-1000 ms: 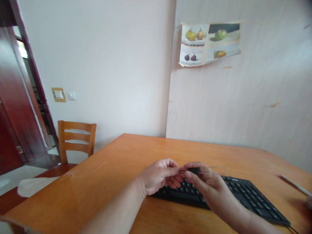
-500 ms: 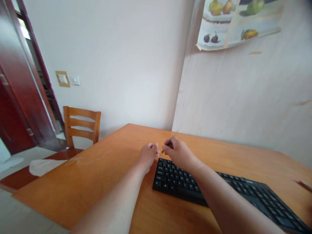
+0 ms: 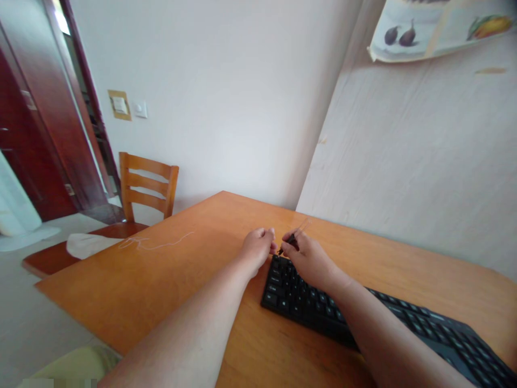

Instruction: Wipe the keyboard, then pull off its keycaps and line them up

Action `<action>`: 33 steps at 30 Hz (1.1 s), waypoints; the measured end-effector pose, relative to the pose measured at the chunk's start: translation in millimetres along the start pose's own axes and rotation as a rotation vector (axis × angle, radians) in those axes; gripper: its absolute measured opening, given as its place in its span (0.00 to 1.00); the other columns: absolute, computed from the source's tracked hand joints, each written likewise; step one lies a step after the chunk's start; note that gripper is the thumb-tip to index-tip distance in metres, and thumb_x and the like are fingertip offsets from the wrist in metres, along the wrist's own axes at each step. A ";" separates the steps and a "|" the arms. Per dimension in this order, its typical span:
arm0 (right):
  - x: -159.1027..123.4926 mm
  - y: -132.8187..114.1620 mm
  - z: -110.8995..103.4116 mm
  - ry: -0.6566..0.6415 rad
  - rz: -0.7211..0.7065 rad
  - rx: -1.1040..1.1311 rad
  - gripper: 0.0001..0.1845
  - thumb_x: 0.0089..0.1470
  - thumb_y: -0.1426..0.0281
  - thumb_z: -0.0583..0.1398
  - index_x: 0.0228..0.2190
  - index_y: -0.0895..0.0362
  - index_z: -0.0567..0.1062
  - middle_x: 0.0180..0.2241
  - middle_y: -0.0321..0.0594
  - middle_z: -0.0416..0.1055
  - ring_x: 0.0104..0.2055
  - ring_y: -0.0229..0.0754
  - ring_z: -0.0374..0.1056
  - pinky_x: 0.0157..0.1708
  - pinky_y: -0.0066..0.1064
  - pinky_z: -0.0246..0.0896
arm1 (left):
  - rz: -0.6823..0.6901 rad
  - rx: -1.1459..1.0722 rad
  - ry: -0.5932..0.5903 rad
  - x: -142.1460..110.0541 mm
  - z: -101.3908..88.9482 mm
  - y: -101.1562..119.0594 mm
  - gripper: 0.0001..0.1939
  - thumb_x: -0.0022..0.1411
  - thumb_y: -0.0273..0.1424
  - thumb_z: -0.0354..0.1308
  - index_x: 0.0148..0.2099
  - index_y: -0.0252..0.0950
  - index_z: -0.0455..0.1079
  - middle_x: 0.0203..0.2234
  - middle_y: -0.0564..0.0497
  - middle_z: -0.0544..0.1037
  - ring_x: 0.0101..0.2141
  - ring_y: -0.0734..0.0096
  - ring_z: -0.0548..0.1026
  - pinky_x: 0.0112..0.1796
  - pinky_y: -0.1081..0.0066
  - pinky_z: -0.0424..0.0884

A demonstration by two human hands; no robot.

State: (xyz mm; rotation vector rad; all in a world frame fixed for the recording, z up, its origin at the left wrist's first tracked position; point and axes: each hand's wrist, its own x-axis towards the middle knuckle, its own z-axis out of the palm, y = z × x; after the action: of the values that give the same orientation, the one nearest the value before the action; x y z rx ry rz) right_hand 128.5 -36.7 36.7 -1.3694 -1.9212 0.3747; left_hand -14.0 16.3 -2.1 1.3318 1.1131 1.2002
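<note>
My right hand [image 3: 309,254] pinches a slim pen [image 3: 291,238] with a dark front part and a clear-looking rear end. Its tip points down and left, toward my left hand [image 3: 259,249]. The left fingers are curled closed just left of the pen tip, and whatever they may hold is hidden. Both hands are close together over the far left corner of a black keyboard [image 3: 283,293], a small gap between them. My right hand and forearm cover part of its keys.
The keyboard lies on a wooden table [image 3: 194,291]. A thin pale thread [image 3: 161,246] trails over the table's left side. Beyond that edge stands a wooden chair [image 3: 147,186] with a white cloth [image 3: 86,246] on its seat. A fruit picture [image 3: 424,37] hangs on the wall.
The view has shifted, so the picture on the wall sits higher and further right. The pen is tilted a little differently between my right fingers; both hands remain close together by the keyboard corner.
</note>
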 end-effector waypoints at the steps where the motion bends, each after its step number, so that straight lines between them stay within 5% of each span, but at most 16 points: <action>1: -0.6 -0.7 0.0 0.000 -0.004 0.004 0.06 0.58 0.68 0.55 0.37 0.57 0.68 0.31 0.40 0.73 0.33 0.40 0.68 0.33 0.32 0.60 | 0.005 0.005 0.002 -0.2 0.2 0.2 0.16 0.62 0.43 0.51 0.31 0.36 0.67 0.22 0.50 0.74 0.23 0.69 0.73 0.28 0.70 0.66; 27: -2.5 -2.5 -1.3 -0.021 0.019 -0.126 0.10 0.60 0.63 0.56 0.35 0.57 0.70 0.30 0.42 0.74 0.31 0.41 0.69 0.30 0.31 0.57 | 0.009 0.019 -0.007 0.5 2.2 0.1 0.15 0.62 0.41 0.52 0.30 0.36 0.66 0.23 0.49 0.75 0.25 0.68 0.74 0.28 0.70 0.68; 33: -3.4 -7.8 -0.7 -0.047 0.024 -0.108 0.07 0.54 0.69 0.60 0.36 0.57 0.70 0.28 0.38 0.74 0.29 0.40 0.69 0.29 0.29 0.57 | 0.023 0.054 -0.015 0.5 2.1 1.3 0.15 0.62 0.41 0.52 0.29 0.36 0.66 0.22 0.50 0.75 0.24 0.70 0.74 0.29 0.72 0.68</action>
State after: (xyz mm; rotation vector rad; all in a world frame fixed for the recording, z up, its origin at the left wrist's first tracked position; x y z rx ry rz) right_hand 124.2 -42.9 40.6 -1.4662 -1.9902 0.3204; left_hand -11.8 16.5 -0.8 1.3955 1.1296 1.1823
